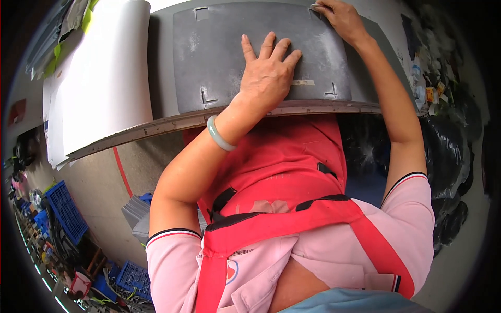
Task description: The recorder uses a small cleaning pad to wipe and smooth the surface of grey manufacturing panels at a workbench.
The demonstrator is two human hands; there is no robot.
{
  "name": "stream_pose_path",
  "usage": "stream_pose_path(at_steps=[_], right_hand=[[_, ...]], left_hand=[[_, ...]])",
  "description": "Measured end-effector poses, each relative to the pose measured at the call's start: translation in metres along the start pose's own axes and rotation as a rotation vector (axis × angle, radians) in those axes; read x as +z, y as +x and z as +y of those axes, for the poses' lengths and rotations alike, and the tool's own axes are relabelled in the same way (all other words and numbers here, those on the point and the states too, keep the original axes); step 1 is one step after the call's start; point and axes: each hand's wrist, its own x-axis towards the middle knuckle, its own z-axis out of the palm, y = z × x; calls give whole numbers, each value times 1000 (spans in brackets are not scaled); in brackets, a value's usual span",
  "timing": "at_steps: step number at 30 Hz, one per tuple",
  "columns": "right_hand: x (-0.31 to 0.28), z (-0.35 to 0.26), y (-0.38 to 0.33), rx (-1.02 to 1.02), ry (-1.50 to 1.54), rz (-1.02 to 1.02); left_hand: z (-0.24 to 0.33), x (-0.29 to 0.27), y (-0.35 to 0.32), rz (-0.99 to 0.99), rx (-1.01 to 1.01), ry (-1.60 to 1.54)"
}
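A dark grey template board (219, 57) lies on a larger grey sheet (163, 68) on the table. It has corner-shaped slots and whitish smudges. My left hand (269, 70) rests flat on the board with its fingers spread, holding nothing. A pale green bangle (218, 134) circles my left wrist. At the board's far right corner, beside a slot there, my right hand (342, 22) is closed in a pinch. A small pale thing (315, 6) shows at its fingertips; its kind cannot be made out.
White sheeting (109, 68) curls over the table's left side. The table edge (172, 128) runs close to my red apron (282, 156). Black plastic bags (443, 151) are heaped at the right. Blue crates (67, 211) stand on the floor at the left.
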Motion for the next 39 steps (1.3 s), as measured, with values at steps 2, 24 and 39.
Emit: stream_pose_path(at_steps=[2, 24, 39], right_hand=[[2, -3, 4, -1, -58, -23], [-12, -16, 24, 606, 375, -109], [94, -165, 120, -211, 242, -97]], left_hand=[[-1, -1, -1, -10, -7, -1], [-1, 6, -1, 37, -7, 1], [1, 8, 2, -19, -16, -93]])
